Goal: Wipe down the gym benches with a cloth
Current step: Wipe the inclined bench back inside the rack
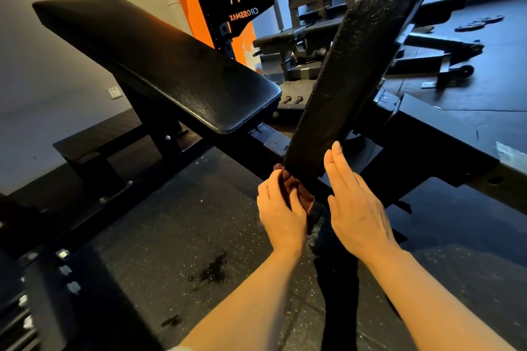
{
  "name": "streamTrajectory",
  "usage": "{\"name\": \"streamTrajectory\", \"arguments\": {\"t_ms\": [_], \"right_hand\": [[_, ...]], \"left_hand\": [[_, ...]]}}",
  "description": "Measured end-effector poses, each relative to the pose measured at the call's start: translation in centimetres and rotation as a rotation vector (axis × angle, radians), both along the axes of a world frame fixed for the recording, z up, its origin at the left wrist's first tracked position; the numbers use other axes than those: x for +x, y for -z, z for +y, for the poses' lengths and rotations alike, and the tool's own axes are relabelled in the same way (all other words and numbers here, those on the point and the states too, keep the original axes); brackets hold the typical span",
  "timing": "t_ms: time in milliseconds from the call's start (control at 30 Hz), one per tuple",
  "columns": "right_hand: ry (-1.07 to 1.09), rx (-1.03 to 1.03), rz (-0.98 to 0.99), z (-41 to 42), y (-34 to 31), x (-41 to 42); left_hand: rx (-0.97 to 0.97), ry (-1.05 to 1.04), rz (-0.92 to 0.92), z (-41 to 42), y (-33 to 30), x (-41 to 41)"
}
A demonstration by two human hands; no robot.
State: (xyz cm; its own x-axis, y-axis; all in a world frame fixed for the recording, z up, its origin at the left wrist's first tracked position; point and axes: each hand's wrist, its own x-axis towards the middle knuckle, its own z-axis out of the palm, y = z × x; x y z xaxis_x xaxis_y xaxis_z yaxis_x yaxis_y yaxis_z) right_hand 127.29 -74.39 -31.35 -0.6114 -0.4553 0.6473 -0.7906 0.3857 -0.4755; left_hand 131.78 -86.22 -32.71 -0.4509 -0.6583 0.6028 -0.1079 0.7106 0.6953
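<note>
In a dim gym, your left hand (281,208) bunches the cloth (296,194) under the tilted pad (350,71) (its low end); right hand (356,205) fingers (338,162) lie flat together, steadying it.

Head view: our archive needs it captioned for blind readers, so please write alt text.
A person's left hand grips a reddish-brown cloth against the near end of a tilted black bench pad, the open right hand alongside. A second black pad angles left.
</note>
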Motion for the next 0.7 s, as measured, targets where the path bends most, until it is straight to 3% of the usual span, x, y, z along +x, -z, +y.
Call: {"name": "streamTrajectory", "arguments": {"t_ms": [133, 233, 367, 533, 600, 700], "right_hand": [[-0.016, -0.004, -0.019, 0.0, 0.1, 0.1], [-0.029, 0.002, -0.006, 0.3, -0.2, -0.1], [-0.045, 0.018, -0.010, 0.2, -0.2, -0.2], [-0.062, 0.015, -0.058, 0.3, -0.4, 0.1], [-0.062, 0.023, -0.036, 0.7, -0.5, 0.0], [-0.046, 0.042, -0.056, 0.7, -0.6, 0.1]], "left_hand": [[0.173, -0.095, -0.196, -2.3, 1.9, 1.0], [0.196, -0.176, -0.105, -2.2, 2.2, 1.5], [0.107, -0.073, -0.068, -0.5, 2.0, 0.1], [0.367, -0.172, -0.367, -3.1, 2.1, 0.8], [0.332, -0.204, -0.221, -3.1, 1.5, 1.4], [0.068, -0.098, 0.028, -1.3, -0.2, 0.6]]}}
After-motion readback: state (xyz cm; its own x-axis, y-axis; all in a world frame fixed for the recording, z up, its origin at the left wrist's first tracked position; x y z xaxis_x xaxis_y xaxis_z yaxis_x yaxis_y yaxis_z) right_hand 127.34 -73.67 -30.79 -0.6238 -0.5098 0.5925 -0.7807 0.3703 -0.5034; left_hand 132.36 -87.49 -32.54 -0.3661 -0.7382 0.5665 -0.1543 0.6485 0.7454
